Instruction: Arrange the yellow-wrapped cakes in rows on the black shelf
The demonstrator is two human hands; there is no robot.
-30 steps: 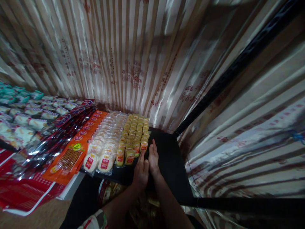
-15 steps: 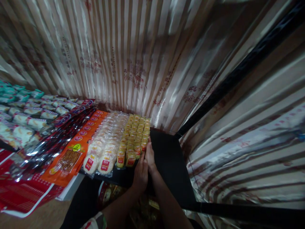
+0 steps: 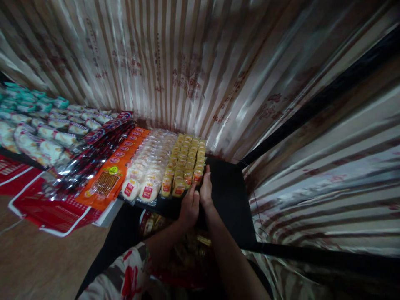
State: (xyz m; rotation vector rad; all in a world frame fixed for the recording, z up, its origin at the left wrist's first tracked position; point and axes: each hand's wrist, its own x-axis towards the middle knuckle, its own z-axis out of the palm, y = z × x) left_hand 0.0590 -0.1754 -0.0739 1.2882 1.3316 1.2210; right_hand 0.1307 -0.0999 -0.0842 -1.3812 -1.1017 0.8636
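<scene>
Rows of small yellow-wrapped snack packs (image 3: 184, 160) stand on a black shelf board (image 3: 231, 191). My right hand (image 3: 206, 188) lies along the right side of the nearest packs, with its fingers stretched out. At the front end of the same row is my left hand (image 3: 189, 206), its fingers extended toward the packs and touching or nearly touching them. Neither hand is wrapped round a pack. Left of the yellow rows lie clear-wrapped round white crackers (image 3: 146, 189) in overlapping rows.
Further left are an orange snack bag (image 3: 108, 183), dark shiny packets (image 3: 84, 166), white packets (image 3: 50, 146) and teal packets (image 3: 31, 100). Red baskets (image 3: 62, 212) stand below. More gold-wrapped packs (image 3: 184, 250) sit under my arms. A striped curtain (image 3: 175, 62) and black frame bar (image 3: 300, 108) border the shelf.
The view has tilted down and shifted, so the shelf appears higher and slightly to the right. My hands are a little farther apart, still at the yellow packs.
</scene>
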